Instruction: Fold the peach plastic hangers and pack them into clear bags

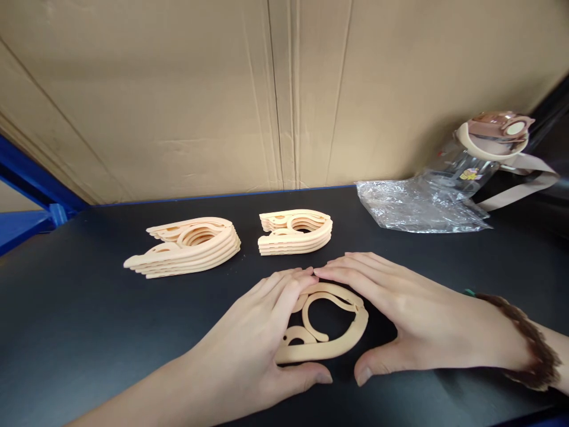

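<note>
A beige plastic folding hanger, folded up, lies on the black tabletop in front of me. My left hand spans its left end, thumb along the near edge and fingers over the far side, hiding that end. Around the right end curves my right hand, with thumb and fingers spread apart; its fingertips are by the hanger's far edge and meet the left fingertips. Beyond my hands are two neat stacks of the same folded hangers: a left stack and a right stack.
Cardboard stands upright along the table's back edge. At the back right, a clear bottle with a brown lid and strap stands by a crinkled transparent plastic bag. A blue metal frame is at the left.
</note>
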Demonstrator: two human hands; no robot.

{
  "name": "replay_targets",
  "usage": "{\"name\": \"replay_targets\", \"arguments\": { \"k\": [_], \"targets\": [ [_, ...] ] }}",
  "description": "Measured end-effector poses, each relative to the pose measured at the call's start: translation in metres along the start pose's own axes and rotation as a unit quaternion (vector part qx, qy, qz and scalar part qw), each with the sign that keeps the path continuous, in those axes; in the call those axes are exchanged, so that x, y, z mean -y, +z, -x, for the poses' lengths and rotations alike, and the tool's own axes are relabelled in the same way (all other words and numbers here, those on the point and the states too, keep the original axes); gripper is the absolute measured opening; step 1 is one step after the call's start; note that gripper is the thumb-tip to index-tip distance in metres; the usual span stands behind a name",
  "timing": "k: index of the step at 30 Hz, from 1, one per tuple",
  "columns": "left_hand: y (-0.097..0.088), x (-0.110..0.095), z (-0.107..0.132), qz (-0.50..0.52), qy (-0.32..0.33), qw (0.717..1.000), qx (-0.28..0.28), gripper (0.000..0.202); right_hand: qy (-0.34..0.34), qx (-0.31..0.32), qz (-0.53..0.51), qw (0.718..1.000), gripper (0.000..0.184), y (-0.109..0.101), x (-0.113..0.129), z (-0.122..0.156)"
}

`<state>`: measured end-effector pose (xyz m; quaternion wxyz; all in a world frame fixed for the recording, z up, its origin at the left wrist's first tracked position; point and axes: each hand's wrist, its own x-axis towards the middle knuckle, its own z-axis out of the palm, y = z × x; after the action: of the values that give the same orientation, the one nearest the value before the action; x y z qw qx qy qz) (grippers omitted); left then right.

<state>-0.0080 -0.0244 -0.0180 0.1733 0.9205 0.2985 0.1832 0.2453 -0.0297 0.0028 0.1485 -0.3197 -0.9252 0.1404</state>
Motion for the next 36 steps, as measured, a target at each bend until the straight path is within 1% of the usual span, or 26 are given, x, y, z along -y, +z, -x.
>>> {"name": "replay_targets", "arguments": {
  "k": [2, 3, 7, 9, 11, 14, 16, 17, 18, 20, 23, 26, 31, 36],
  "targets": [
    [0.000, -0.002, -0.004, 0.005, 0.001, 1.000, -0.001, 0.093, 0.008, -0.013, 0.011, 1.000, 0.090, -0.004, 0.001, 0.000],
    [0.001, -0.004, -0.005, 0.004, 0.004, 1.000, 0.000, 0.093, 0.015, -0.022, 0.020, 0.999, 0.085, -0.006, 0.001, 0.000],
    [-0.001, -0.011, -0.008, -0.003, 0.014, 1.000, 0.011, 0.081, 0.037, -0.061, 0.055, 0.996, 0.056, -0.015, -0.003, 0.001],
    [-0.007, -0.014, -0.008, -0.007, 0.008, 1.000, 0.014, 0.078, 0.049, -0.075, 0.066, 0.994, 0.048, -0.017, -0.009, 0.003],
    [-0.020, -0.015, -0.011, -0.022, 0.000, 1.000, 0.007, 0.073, 0.071, -0.081, 0.074, 0.991, 0.045, -0.018, -0.015, 0.004],
    [-0.048, -0.010, -0.025, -0.070, -0.020, 0.997, -0.011, 0.064, 0.103, -0.071, 0.083, 0.989, 0.044, -0.017, -0.024, 0.004],
    [-0.067, -0.003, -0.042, -0.106, -0.058, 0.993, -0.012, 0.060, 0.108, -0.046, 0.088, 0.989, 0.043, -0.016, -0.027, 0.003],
    [-0.075, 0.001, -0.051, -0.112, -0.080, 0.990, -0.016, 0.063, 0.105, -0.032, 0.091, 0.990, 0.043, -0.015, -0.028, 0.002],
    [-0.081, 0.006, -0.061, -0.109, -0.102, 0.989, -0.003, 0.065, 0.099, -0.018, 0.094, 0.990, 0.043, -0.014, -0.028, 0.002],
    [-0.087, 0.015, -0.081, -0.085, -0.117, 0.989, 0.015, 0.064, 0.087, 0.001, 0.096, 0.992, 0.043, -0.012, -0.027, 0.002],
    [-0.087, 0.025, -0.101, -0.073, -0.131, 0.987, 0.058, 0.067, 0.081, 0.012, 0.102, 0.991, 0.044, -0.009, -0.026, 0.003],
    [-0.081, 0.030, -0.108, -0.066, -0.138, 0.984, 0.088, 0.069, 0.080, 0.009, 0.115, 0.990, 0.044, -0.006, -0.027, 0.004],
    [-0.076, 0.031, -0.106, -0.080, -0.147, 0.981, 0.095, 0.072, 0.072, -0.006, 0.125, 0.989, 0.044, -0.004, -0.027, 0.005],
    [-0.075, 0.031, -0.108, -0.093, -0.147, 0.980, 0.096, 0.073, 0.073, 0.013, 0.139, 0.988, 0.045, -0.005, -0.025, 0.003]
  ]
}}
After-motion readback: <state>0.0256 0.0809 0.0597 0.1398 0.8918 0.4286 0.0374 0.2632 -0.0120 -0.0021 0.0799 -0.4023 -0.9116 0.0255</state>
